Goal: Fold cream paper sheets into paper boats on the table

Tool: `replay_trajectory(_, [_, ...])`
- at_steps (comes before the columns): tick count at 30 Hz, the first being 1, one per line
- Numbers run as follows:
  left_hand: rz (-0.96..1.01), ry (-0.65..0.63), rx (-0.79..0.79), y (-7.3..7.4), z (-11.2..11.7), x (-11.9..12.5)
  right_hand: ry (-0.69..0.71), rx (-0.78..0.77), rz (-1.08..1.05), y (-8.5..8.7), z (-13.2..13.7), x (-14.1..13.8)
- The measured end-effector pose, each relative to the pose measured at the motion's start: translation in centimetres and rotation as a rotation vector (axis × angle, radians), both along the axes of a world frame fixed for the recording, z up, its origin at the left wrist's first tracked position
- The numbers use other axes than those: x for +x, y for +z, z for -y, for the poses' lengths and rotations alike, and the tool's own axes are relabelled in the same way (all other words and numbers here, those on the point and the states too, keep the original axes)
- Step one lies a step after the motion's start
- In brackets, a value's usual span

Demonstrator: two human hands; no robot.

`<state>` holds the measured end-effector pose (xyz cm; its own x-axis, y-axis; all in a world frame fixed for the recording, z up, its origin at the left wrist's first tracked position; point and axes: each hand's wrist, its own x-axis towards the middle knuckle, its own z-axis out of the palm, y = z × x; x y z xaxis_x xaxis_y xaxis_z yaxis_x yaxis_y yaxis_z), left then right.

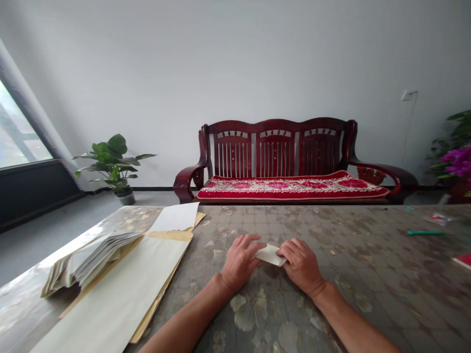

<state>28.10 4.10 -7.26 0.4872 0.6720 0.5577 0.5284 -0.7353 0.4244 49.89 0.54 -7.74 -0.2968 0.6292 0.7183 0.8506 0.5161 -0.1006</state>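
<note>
A small piece of off-white paper (pixel 271 255), which looks folded, is held just over the table between my two hands. My left hand (pixel 241 260) pinches its left end with the thumb and fingers. At the opposite end, my right hand (pixel 300 264) grips the paper's right edge, its fingers curled. To the left of my left forearm lies a large pale sheet (pixel 121 289) on top of brown paper (pixel 150 318). Beyond it are a white sheet (pixel 176 217) and a fanned stack of folded papers (pixel 95 260).
The patterned table cover (pixel 368 314) spreads under everything. On the right lie a green pen (pixel 426 232), a small clear packet (pixel 437 218) and a red-covered item (pixel 464 260) at the frame edge. Past the table stand a wooden bench (pixel 275 152) and a potted plant (pixel 116 162).
</note>
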Motion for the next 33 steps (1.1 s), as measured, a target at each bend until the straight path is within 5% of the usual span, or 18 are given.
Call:
replay_trajectory(3, [-0.288,-0.067,0.127,-0.2,0.3,-0.7,-0.007,-0.052,0.102,-0.3,-0.2,-0.5])
replay_trajectory(9, [-0.471,-0.057,0.12,-0.9,0.4,-0.5,0.079,-0.224,0.163,-0.4,0.1,-0.3])
replay_trajectory(16, [-0.302,-0.061,-0.06,-0.6,0.4,-1.4,0.066,-0.404,0.008,-0.6,0.5,0.8])
replay_trajectory(22, [-0.175,0.064,-0.214,-0.2,0.2,-1.7,-0.049,-0.524,-0.038,-0.6,-0.5,0.8])
replay_trajectory(33, [-0.002,0.16,-0.329,-0.5,-0.3,-1.6,-0.155,-0.583,-0.11,-0.5,-0.7,0.1])
